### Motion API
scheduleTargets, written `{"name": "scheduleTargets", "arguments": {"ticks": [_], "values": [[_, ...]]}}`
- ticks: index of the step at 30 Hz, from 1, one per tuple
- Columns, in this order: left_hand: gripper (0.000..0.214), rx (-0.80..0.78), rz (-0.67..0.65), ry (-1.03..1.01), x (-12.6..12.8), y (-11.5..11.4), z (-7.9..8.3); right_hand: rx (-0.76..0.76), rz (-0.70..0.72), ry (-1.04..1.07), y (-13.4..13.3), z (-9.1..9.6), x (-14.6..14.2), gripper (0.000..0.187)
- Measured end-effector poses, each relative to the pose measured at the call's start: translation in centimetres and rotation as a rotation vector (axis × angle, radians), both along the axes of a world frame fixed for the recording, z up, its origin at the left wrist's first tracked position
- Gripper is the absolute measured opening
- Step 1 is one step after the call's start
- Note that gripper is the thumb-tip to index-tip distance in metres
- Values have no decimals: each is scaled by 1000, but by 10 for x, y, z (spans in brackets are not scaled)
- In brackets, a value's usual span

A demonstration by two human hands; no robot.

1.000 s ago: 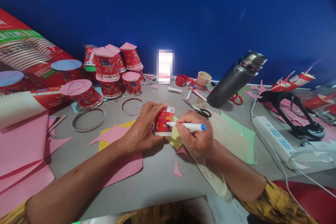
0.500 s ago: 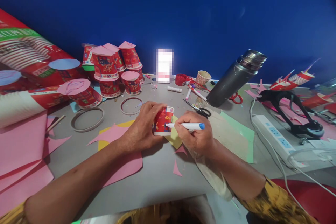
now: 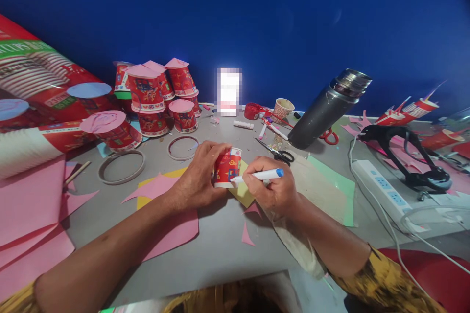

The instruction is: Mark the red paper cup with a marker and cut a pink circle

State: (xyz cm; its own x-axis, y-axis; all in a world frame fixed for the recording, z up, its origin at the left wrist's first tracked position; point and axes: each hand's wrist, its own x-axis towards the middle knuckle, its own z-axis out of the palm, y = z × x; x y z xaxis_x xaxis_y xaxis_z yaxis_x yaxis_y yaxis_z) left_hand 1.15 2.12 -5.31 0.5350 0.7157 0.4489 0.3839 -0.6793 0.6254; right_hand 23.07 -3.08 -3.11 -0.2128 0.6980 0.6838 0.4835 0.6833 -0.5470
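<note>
Paper cup is held in the curled fingers of the left hand at the middle of a gray table; the right hand pinches a marker, tip at the cup's lower side. Pink paper scraps litter the surface before a blue wall.

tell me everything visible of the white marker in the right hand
The slim white cylindrical marker, seemingly plastic, has a blue rear end and a narrow tip. The person's bare right hand grips it, nearly level in view, tip pointing left at the red patterned paper cup; whether they touch is unclear.
</note>
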Motion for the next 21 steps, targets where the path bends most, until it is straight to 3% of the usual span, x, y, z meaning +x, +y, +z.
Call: {"name": "scheduleTargets", "arguments": {"ticks": [6, 12, 21], "values": [[78, -45, 4, -75, 0, 5, -8, 42, -124, 110, 6, -7, 8, 10], [76, -362, 5, -174, 4, 4, -11, 60, -139, 53, 30, -22, 20, 20], [80, -156, -6, -125, -4, 15, -11, -23, -256, -145, 55, -37, 34, 24]]}}
